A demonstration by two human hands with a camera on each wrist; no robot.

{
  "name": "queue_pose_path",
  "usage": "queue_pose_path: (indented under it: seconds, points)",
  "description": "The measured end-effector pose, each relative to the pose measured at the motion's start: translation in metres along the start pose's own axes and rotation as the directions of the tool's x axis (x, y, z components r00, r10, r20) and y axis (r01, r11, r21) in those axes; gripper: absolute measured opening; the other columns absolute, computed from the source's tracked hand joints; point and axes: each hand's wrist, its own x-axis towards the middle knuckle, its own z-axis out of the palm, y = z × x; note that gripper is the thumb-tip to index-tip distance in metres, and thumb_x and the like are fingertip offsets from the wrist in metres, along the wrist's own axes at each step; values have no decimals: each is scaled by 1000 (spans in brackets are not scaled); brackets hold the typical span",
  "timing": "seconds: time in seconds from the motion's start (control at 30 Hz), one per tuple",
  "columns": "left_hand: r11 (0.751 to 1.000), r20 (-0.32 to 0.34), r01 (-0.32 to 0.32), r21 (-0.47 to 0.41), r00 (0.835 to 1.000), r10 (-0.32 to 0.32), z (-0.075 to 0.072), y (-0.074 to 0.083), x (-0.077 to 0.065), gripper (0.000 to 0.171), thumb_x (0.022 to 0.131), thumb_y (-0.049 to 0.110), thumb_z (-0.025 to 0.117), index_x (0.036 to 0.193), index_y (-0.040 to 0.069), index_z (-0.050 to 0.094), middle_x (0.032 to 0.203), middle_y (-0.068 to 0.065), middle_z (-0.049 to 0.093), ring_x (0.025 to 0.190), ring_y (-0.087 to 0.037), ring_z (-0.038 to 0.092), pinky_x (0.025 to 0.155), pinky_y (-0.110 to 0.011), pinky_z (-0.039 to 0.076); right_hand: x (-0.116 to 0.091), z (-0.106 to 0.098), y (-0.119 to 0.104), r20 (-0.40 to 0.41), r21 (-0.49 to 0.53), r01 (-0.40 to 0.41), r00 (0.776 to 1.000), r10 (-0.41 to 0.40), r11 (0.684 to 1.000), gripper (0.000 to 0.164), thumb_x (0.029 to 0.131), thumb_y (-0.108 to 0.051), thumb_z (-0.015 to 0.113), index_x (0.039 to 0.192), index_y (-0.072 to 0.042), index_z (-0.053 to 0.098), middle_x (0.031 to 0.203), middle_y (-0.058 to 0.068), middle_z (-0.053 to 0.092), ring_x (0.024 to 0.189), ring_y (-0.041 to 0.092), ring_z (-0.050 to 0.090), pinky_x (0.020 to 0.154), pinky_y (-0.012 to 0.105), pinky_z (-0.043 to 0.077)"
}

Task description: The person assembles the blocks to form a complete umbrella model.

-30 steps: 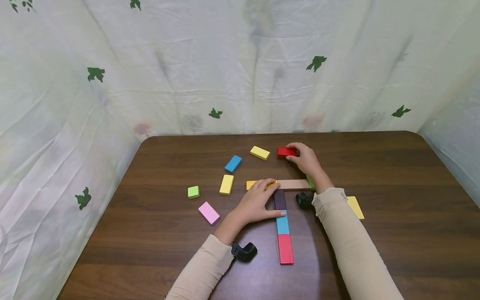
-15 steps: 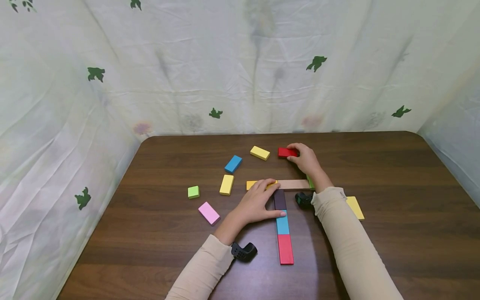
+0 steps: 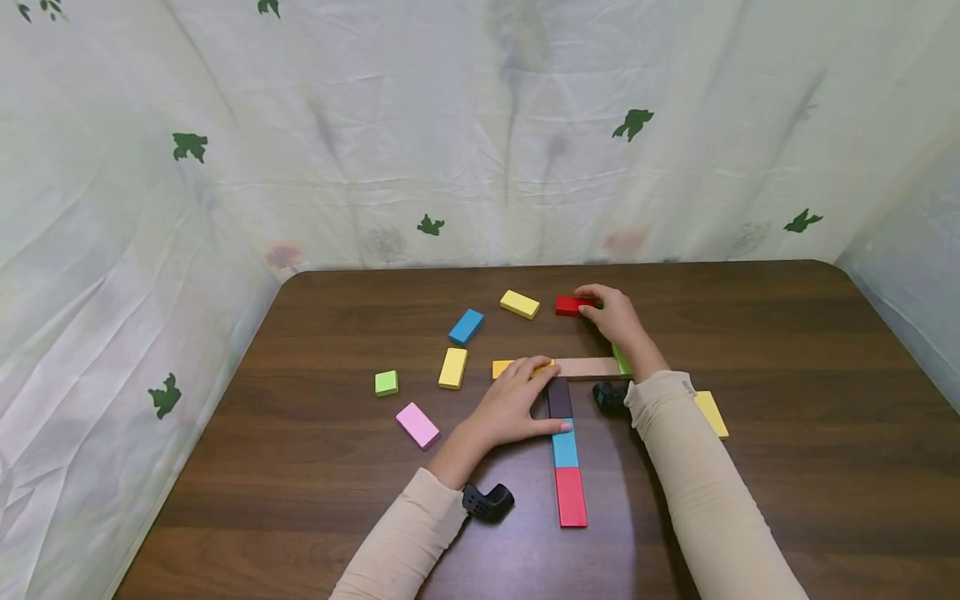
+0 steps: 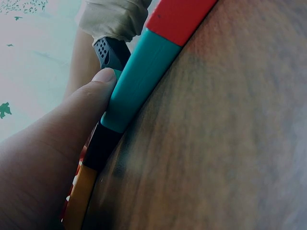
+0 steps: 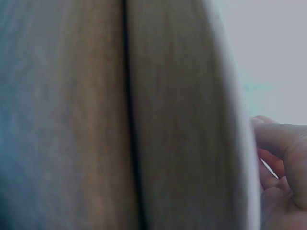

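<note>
My right hand (image 3: 617, 321) is at the far side of the table, its thumb and fingers pinching the right end of a red block (image 3: 567, 306). In the right wrist view, part of that hand (image 5: 288, 163) shows at the right edge, and the block cannot be made out. My left hand (image 3: 513, 408) rests with spread fingers on a row of blocks. Its fingertips touch an orange-yellow block (image 3: 501, 368), and its thumb (image 4: 98, 88) lies on a blue block (image 4: 141, 79). A dark block (image 3: 558, 398) and another red block (image 3: 572, 497) continue this row.
A pale wooden strip (image 3: 588, 368) ends at a green block (image 3: 622, 361), partly behind my right wrist. Loose at left lie a blue block (image 3: 467, 327), a pink block (image 3: 418, 426), a small green block (image 3: 387, 383) and yellow blocks (image 3: 453, 368). Another yellow block (image 3: 711, 414) is by my right sleeve.
The red block at the far side has shifted very slightly to the right with my right hand, and that thumb has slid a little along it. My left hand stays where it was.
</note>
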Motion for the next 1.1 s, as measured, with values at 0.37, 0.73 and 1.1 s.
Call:
queue_pose_path:
  seconds: [0.37, 0.73, 1.1]
  points:
    - [1000, -2, 4, -9, 1000, -4, 0, 0, 0, 86, 73, 69, 51, 139, 17, 35, 138, -2, 30, 126, -20, 25, 101, -38, 25, 1, -1, 0, 18, 6, 3, 1000, -3, 1000, 28, 88, -6, 56, 116, -7, 58, 119, 12, 54, 112, 29, 45, 94, 44, 34]
    - [1000, -2, 1, -11, 1000, -1, 0, 0, 0, 86, 73, 69, 51, 139, 16, 36, 138, -2, 31, 126, -20, 25, 102, -38, 24, 2, -3, 1, 38, 7, 9, 999, -9, 1000, 28, 88, -5, 55, 116, -6, 59, 120, 13, 54, 114, 30, 44, 95, 44, 33]
    - [1000, 6, 6, -7, 1000, -6, 0, 0, -1, 86, 73, 70, 51, 139, 17, 35, 137, -2, 31, 126, -20, 25, 102, -37, 24, -3, -4, 2, -27, 230, 47, 999, -42, 972, 36, 91, -12, 54, 124, 2, 49, 123, 17, 50, 115, 30, 44, 96, 42, 34]
